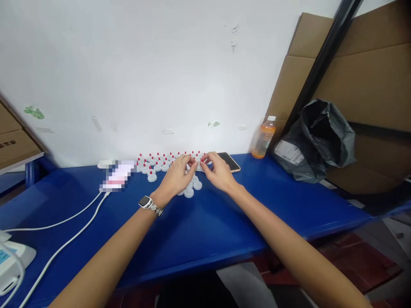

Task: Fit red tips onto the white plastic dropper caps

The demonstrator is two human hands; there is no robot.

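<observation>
My left hand (177,175), with a watch on its wrist, and my right hand (218,172) meet fingertip to fingertip over a blue table (205,226). Between the fingers sits a small white cap with a red tip (198,164); which hand grips it is hard to tell. Several white caps with red tips (157,162) stand in rows behind the hands, near the wall. A few plain white caps (192,188) lie under and in front of the hands.
A phone (229,161) lies just right of my right hand. An orange drink bottle (263,137) stands by the wall, a grey plastic bag (316,139) and cardboard boxes (369,85) to the right. White cables (70,222) and a white device (13,265) lie at left.
</observation>
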